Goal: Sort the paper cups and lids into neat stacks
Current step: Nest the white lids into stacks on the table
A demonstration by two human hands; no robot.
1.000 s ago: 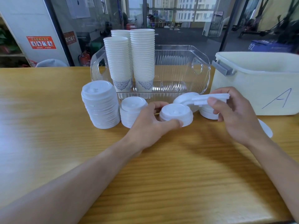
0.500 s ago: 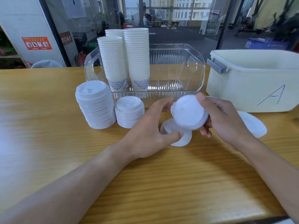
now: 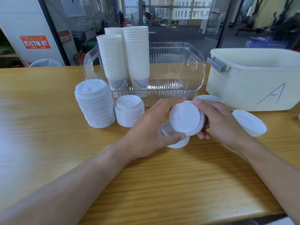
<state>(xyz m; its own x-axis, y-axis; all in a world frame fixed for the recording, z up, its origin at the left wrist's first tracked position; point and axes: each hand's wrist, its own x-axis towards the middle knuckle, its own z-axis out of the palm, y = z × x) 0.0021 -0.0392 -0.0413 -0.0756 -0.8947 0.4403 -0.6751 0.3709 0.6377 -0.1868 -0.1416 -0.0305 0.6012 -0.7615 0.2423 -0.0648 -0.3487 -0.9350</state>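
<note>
Three tall stacks of white paper cups (image 3: pixel 136 57) stand in the left part of a clear plastic bin (image 3: pixel 175 69). In front of it are a tall stack of white lids (image 3: pixel 95 103) and a short lid stack (image 3: pixel 129 110). My right hand (image 3: pixel 217 120) holds a small bundle of lids (image 3: pixel 186 118) tilted up toward me. My left hand (image 3: pixel 151 127) touches that bundle's left edge and grips a lid pile (image 3: pixel 176 141) resting on the table below. Loose lids lie at the right (image 3: pixel 249 123) and behind my right hand (image 3: pixel 209 98).
A cream plastic tub (image 3: pixel 253 78) marked "A", with a grey latch, stands at the right on the wooden table (image 3: pixel 48 135). Glass walls and a pillar rise behind the table's far edge.
My right hand brought the lids from beside the tub to the centre and tilted them up. My left hand, with its lid pile, drew nearer and now touches them. The view shifted slightly.
</note>
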